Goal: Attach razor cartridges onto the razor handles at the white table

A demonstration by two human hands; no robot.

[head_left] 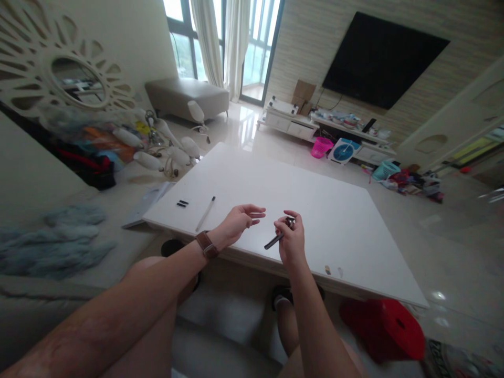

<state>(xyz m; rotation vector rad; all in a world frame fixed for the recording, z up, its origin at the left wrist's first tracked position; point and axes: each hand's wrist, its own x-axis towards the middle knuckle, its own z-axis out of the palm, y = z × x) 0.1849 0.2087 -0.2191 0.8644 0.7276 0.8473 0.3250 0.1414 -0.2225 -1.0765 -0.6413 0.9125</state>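
Note:
My right hand (290, 236) is closed around a slim black tool (274, 241) above the near part of the white table (315, 202). Its straight end points down to the left, and a wider dark, shiny part shows near my fingertips; its exact kind is unclear. My left hand (244, 220), with a brown watch strap on the wrist, hovers to the left with fingers stretched out and nothing in them. Left of it lies a thin pale stick with a black tip (205, 213), like a pen. Beyond that are two short black pieces (181, 203).
Near the front edge at right lie a small yellowish-brown piece (327, 270) and a small clear piece (340, 272). A red stool-like object (388, 331) stands on the floor beside the table's right front. A lamp with several white shades (179, 155) is beyond the left edge.

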